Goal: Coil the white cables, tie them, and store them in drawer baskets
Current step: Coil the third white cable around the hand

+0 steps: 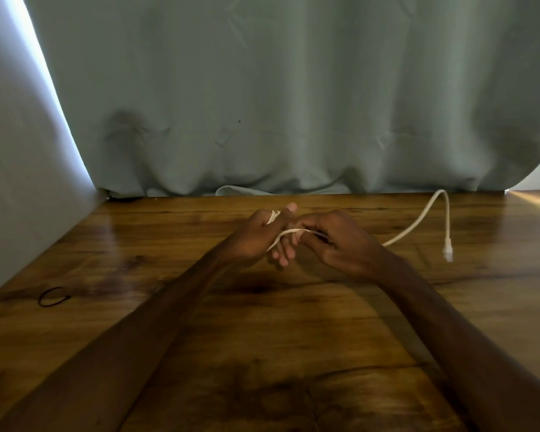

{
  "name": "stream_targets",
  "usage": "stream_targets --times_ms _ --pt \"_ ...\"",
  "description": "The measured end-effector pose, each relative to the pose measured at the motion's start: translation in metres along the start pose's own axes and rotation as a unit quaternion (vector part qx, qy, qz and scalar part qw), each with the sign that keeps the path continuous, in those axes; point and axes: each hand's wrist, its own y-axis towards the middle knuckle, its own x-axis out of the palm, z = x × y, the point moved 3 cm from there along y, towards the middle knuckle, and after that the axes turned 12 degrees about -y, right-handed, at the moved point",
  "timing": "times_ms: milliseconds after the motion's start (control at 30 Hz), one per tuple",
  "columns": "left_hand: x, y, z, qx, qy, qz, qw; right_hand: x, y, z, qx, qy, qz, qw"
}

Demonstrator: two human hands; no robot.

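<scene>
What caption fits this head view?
Both hands wind a white cable around the left hand; right hand feeds it.

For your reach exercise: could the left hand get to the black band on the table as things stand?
Probably yes. The black band lies alone on the table, left of the left hand, with bare wood between. But that hand has the white cable wound on it, so picking it up looks awkward.

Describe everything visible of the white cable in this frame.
The white cable is thin, round and flexible. A few turns are wound around the left hand; the right hand pinches the strand beside it. From there the free length arcs up to the right above the table, then hangs down, ending in a small pale connector. It is only partly coiled and untied.
</scene>
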Motion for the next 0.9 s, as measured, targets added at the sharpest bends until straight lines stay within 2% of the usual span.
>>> stream_targets --times_ms 100,267,400,500,667,767,900 --pt "0.006 -0.001 -0.001 -0.043 0.020 -0.011 0.999 0.001 0.000 0.002 -0.002 -0.022 0.023 0.999" --pt "0.025 -0.004 -0.005 -0.082 -0.094 -0.111 0.986 -0.002 0.000 0.012 0.010 -0.080 0.055 0.995" --pt "0.024 0.002 -0.003 -0.107 -0.142 -0.202 0.963 -0.001 -0.001 0.022 0.039 -0.069 0.066 0.995" --pt "0.018 0.005 -0.005 -0.116 -0.218 -0.263 0.933 -0.004 -0.004 0.030 0.056 -0.065 0.069 0.994" --pt "0.016 0.003 0.011 -0.085 -0.282 -0.235 0.926 0.005 -0.003 0.037 0.063 0.024 0.035 0.997" --pt "0.018 0.007 0.016 -0.072 -0.374 -0.206 0.901 0.015 -0.004 0.040 0.076 0.084 0.020 0.993" --pt "0.016 0.014 0.017 -0.040 -0.487 -0.112 0.865 0.033 -0.005 0.033 0.099 0.088 -0.047 0.990"
